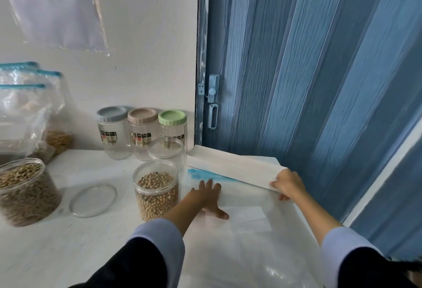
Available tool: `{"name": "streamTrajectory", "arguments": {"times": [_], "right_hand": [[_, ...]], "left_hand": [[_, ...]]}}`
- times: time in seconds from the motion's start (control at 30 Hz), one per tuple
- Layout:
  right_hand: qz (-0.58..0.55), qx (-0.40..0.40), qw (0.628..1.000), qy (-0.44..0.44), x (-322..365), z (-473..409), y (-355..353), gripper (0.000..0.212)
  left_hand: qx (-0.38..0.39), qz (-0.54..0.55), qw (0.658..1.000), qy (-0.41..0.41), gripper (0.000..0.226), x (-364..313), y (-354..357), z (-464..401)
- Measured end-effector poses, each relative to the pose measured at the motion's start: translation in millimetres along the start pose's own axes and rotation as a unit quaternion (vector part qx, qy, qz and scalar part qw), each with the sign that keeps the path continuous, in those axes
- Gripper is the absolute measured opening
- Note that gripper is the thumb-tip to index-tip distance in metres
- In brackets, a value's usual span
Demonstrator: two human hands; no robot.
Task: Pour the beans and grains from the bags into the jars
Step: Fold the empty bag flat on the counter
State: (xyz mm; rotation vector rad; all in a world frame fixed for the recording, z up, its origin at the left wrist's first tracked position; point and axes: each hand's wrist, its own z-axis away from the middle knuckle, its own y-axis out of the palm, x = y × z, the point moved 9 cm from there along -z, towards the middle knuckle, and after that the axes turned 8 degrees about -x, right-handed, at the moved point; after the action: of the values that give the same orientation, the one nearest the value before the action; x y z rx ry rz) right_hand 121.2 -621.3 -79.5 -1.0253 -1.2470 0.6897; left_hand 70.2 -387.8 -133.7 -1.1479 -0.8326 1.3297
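Note:
An empty clear bag (246, 230) with a blue zip strip lies flat on the white table (68, 253). My left hand (209, 198) presses flat on it with spread fingers. My right hand (288, 184) pinches the folded white edge (233, 164) at the table's right side. An open jar of pale soybeans (156, 189) stands just left of my left hand. A larger open jar of greenish-brown beans (25, 193) stands at the far left. An empty open jar (166, 150) stands behind the soybean jar.
A clear lid (93, 200) lies between the two filled jars. Three empty jars with grey (113, 132), pink (142, 133) and green (172, 125) lids stand against the wall. Zip bags of grains (29, 114) lean at the back left. A blue folding door (308, 70) is on the right.

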Motion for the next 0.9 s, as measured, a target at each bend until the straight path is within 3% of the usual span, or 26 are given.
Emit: {"name": "streamTrajectory", "arguments": {"times": [0.2, 0.37, 0.5, 0.7, 0.9], "right_hand": [[0.063, -0.059, 0.996, -0.024, 30.4, 6.9, -33.3, 0.016], [-0.091, -0.139, 0.978, -0.124, 119.4, 21.7, -70.8, 0.02], [-0.164, -0.119, 0.953, -0.225, 208.2, 55.0, -67.7, 0.019], [-0.189, -0.053, 0.921, -0.336, 339.7, 123.7, -17.3, 0.014], [-0.146, 0.061, 0.898, -0.41, 434.5, 199.7, 76.6, 0.012]], "left_hand": [[-0.092, 0.127, 0.988, 0.007, 0.068, 0.7, -49.3, 10.8], [-0.178, 0.245, 0.953, 0.028, 0.048, 11.6, -122.1, 45.4], [-0.243, 0.303, 0.92, 0.044, 0.035, 53.5, -179.9, 88.3], [-0.379, 0.365, 0.85, -0.04, 0.017, 197.1, -229.3, 167.0], [-0.408, 0.313, 0.845, -0.148, 0.022, 331.3, -210.4, 236.1]]}}
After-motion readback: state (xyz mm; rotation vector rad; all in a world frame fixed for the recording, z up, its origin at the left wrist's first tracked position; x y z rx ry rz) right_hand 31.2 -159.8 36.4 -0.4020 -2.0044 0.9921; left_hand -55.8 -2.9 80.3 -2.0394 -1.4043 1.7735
